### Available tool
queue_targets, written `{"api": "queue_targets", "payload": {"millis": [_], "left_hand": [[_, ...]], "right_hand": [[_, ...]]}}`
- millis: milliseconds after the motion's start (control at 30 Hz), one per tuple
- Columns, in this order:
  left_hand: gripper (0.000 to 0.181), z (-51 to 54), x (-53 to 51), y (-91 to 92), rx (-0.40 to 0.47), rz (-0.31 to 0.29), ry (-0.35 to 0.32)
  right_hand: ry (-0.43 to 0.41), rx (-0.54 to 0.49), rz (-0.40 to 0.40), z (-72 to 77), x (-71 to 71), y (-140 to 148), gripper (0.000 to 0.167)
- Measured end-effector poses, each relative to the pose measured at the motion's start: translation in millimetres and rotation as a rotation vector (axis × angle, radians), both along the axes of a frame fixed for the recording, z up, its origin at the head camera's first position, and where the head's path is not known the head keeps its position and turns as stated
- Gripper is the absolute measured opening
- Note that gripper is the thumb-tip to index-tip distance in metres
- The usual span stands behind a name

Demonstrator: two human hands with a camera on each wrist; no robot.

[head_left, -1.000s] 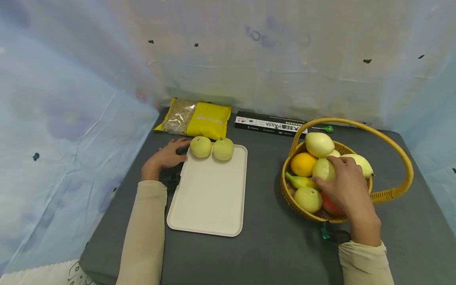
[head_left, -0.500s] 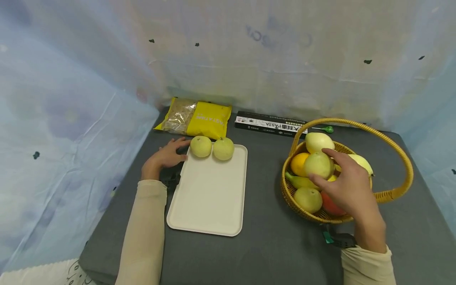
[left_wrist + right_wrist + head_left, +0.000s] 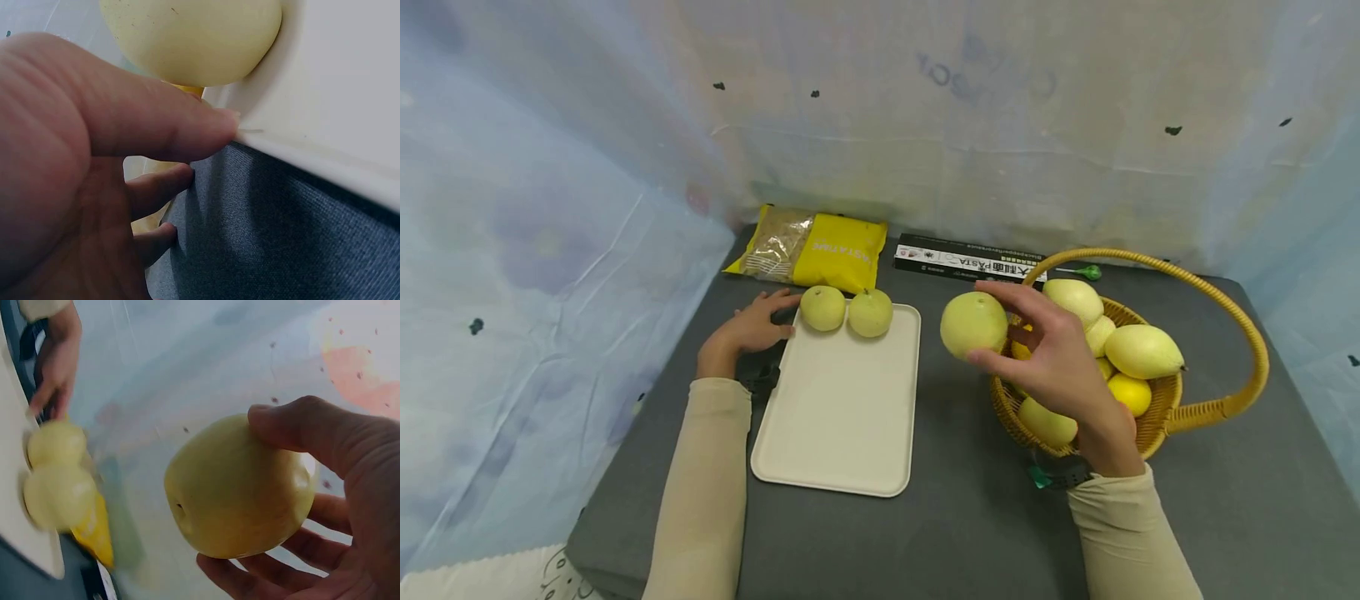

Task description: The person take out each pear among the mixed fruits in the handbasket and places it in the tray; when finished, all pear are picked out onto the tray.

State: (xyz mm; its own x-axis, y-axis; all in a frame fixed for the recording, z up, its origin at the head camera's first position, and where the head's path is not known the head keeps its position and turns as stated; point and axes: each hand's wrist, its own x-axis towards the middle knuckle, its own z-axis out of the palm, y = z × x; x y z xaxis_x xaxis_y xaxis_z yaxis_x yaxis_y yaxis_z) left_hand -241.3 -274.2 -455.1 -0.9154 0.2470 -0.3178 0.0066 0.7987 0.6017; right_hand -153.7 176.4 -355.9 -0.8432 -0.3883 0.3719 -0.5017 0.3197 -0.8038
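- R hand grip (image 3: 1056, 354) holds a round pale-green fruit (image 3: 972, 325), thumb on one side, fingers curled round the other
- Held fruit is up off the worktop (image 3: 958, 500), btwn white tray (image 3: 838, 400) & wicker basket (image 3: 1167, 398), nearer basket's L rim
- L hand grip (image 3: 752, 325) relaxed, thumb tip on tray's L rim, other fingers outside the edge
- L forefinger just beside L tray fruit (image 3: 822, 309), can't tell if touching
- R tray fruit (image 3: 871, 313) sits right next to it, both at tray's far end
- Basket on R side of worktop, tall handle arching over; mixed fruit inside, incl lemon (image 3: 1129, 394), big pale-yellow fruit (image 3: 1145, 351) on R & pale fruit (image 3: 1072, 300) at far side; some hidden behind R hand
- Far L, just beyond tray: yellow pasta bag (image 3: 842, 250)
- Far mid: flat black pasta box (image 3: 966, 260), R end nr basket handle; small green item (image 3: 1090, 272) further R
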Motion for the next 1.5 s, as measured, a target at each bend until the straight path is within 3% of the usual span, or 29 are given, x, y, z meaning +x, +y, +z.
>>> {"api": "queue_targets", "payload": {"millis": [333, 600, 833, 1067, 1267, 1500], "left_hand": [[0.070, -1.5, -0.1, 0.2, 0.003, 0.015, -0.009], [0.071, -2.5, 1.0, 2.7, -0.013, 0.009, -0.001], [0.070, -0.5, 1.2, 3.5, -0.021, 0.012, 0.009], [0.070, -1.4, 1.7, 3.2, -0.031, -0.001, 0.026], [0.070, -1.9, 1.4, 2.9, -0.026, -0.001, 0.030], [0.069, -1.8, 2.5, 3.3, -0.034, -0.002, 0.028]], "right_hand": [[-0.016, -0.052, 0.213, -25.6, -29.2, -78, 0.075], [-0.084, -0.061, 0.287, -61.6, -42.7, -135, 0.072], [-0.127, -0.015, 0.301, -91.3, -51.6, -171, 0.072], [-0.136, 0.052, 0.318, -117.6, -54.9, -188, 0.074], [-0.064, 0.110, 0.281, -126.8, -55.9, -194, 0.075], [-0.045, 0.121, 0.248, -126.2, -55.1, -197, 0.078]]}}
